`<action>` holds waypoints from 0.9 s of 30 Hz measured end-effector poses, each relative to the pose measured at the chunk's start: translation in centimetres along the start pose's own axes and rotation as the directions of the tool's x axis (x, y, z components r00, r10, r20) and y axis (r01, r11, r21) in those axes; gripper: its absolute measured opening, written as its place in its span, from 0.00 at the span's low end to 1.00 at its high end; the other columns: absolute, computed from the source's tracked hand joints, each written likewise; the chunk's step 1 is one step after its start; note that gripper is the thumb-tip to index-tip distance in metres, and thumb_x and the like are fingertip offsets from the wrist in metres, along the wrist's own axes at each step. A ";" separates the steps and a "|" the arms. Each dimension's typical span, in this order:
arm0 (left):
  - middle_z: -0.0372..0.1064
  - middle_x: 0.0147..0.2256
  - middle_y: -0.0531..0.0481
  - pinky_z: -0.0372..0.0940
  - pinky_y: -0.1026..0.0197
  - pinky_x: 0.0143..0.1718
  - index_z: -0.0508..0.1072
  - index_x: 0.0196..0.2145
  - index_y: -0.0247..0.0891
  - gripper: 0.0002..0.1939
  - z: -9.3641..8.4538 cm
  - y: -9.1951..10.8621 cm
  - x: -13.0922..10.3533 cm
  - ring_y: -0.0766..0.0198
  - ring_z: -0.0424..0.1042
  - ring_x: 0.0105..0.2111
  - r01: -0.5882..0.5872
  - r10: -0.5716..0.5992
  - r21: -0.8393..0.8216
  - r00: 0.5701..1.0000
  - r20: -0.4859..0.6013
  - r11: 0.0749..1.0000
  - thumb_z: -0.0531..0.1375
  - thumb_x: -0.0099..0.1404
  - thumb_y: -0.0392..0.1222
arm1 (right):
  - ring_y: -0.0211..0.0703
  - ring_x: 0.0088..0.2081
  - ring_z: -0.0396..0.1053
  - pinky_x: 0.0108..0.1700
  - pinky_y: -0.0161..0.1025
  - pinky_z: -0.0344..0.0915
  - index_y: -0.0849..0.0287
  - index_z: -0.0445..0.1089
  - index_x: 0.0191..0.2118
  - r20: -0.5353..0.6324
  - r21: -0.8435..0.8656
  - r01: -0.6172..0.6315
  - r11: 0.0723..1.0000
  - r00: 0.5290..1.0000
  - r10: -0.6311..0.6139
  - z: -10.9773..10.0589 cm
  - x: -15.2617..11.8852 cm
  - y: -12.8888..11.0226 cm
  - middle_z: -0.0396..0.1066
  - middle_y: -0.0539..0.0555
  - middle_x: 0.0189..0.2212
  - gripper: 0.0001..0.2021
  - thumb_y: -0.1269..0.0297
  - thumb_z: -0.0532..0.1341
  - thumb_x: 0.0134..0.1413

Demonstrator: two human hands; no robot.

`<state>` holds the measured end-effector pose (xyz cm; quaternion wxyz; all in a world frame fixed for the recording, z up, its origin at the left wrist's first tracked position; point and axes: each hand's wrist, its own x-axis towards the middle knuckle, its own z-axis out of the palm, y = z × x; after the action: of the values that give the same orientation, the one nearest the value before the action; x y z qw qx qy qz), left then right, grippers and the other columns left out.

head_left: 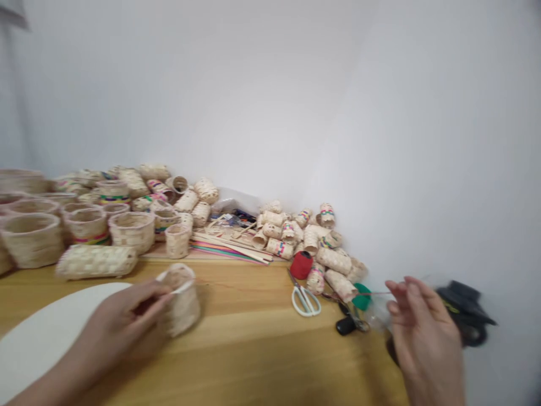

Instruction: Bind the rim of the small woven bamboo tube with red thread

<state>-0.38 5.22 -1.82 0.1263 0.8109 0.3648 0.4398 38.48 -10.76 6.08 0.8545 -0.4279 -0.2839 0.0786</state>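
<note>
A small pale woven basket [185, 307] is held by its rim between the thumb and fingers of my left hand [122, 324], just above the wooden table. Its open mouth faces up, slightly tilted. Out to the right, my right hand [422, 324] is raised with its fingertips pinched on a thin reddish thread [378, 293]. The thread runs left from the fingertips, and a faint stretch shows near the basket's rim; its middle is too fine to follow. Whether a needle is in the fingertips cannot be made out.
White-handled scissors [306, 300] lie mid-table beside a red thread spool [301, 265]. Behind are piled woven baskets [333, 260], coloured strips [230, 252] and finished baskets [132, 232] at left. A white round board [38, 332] lies left; a black object [465, 310] stands right.
</note>
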 end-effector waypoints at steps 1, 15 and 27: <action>0.71 0.23 0.54 0.62 0.67 0.24 0.71 0.25 0.38 0.15 0.0 1.0 0.1 0.63 0.69 0.23 0.018 -0.017 -0.023 0.999 0.044 1.000 0.54 0.65 0.48 | 0.34 0.30 0.72 0.22 0.24 0.65 0.57 0.74 0.31 0.029 -0.030 0.010 0.999 1.000 -0.009 0.3 -0.2 0.1 0.72 0.46 0.28 0.16 0.61 0.75 0.34; 0.67 0.26 0.51 0.54 0.65 0.26 0.69 0.29 0.37 0.12 1.2 3.2 -1.8 0.65 0.64 0.25 -0.314 0.299 0.099 0.943 0.144 0.944 0.52 0.70 0.35 | 0.36 0.22 0.69 0.24 0.32 0.68 0.57 0.70 0.31 0.800 -0.453 0.155 0.878 0.506 0.323 11.1 -12.3 8.1 0.70 0.52 0.30 0.14 0.53 0.56 0.58; 0.63 0.25 0.51 0.48 0.58 0.24 0.66 0.27 0.37 0.16 3.0 1.9 -2.7 0.63 0.58 0.25 -0.400 0.372 0.316 0.916 0.147 0.860 0.47 0.73 0.35 | 0.38 0.22 0.66 0.25 0.32 0.61 0.56 0.66 0.29 0.850 -0.504 0.355 0.787 0.366 0.379 12.7 -13.1 8.7 0.68 0.48 0.22 0.11 0.58 0.53 0.60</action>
<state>2.03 2.33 -4.22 -0.0918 0.8939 0.2598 0.3535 21.60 -1.56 -0.14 0.3490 -0.5617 -0.7188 0.2145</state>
